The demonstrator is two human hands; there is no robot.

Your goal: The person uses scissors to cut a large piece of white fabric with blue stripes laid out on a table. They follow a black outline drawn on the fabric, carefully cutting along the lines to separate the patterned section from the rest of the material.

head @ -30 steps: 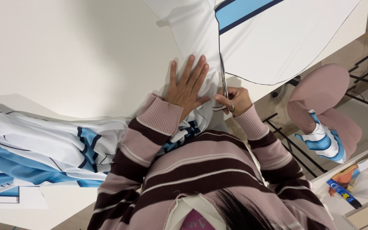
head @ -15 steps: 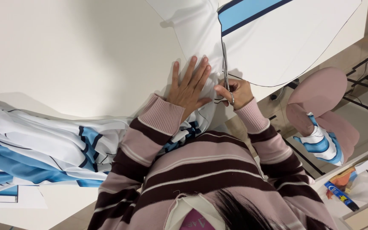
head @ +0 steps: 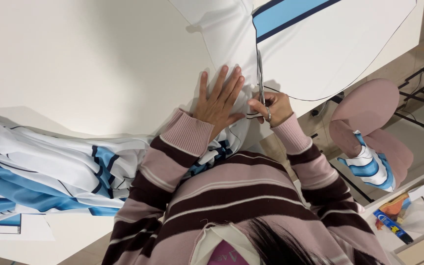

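A white fabric sheet (head: 330, 54) with a light blue stripe and a thin dark outline lies on a white table (head: 84, 64). My left hand (head: 219, 98) presses flat on the fabric, fingers spread. Just right of it, my right hand (head: 271, 105) grips a pair of metal scissors (head: 260, 73) whose blades point away from me along the fabric beside the blue stripe. Both arms wear pink and dark brown striped sleeves.
A heap of white and blue printed fabric (head: 40, 172) lies at the left of the table. A pink chair (head: 374, 118) with a blue-and-white cloth piece (head: 371, 167) stands at the right. A dark metal rack (head: 423, 93) and small items on the floor (head: 393, 221) sit beyond.
The scissors and my right hand have moved a little forward along the fabric. My left hand stays pressed flat beside them.
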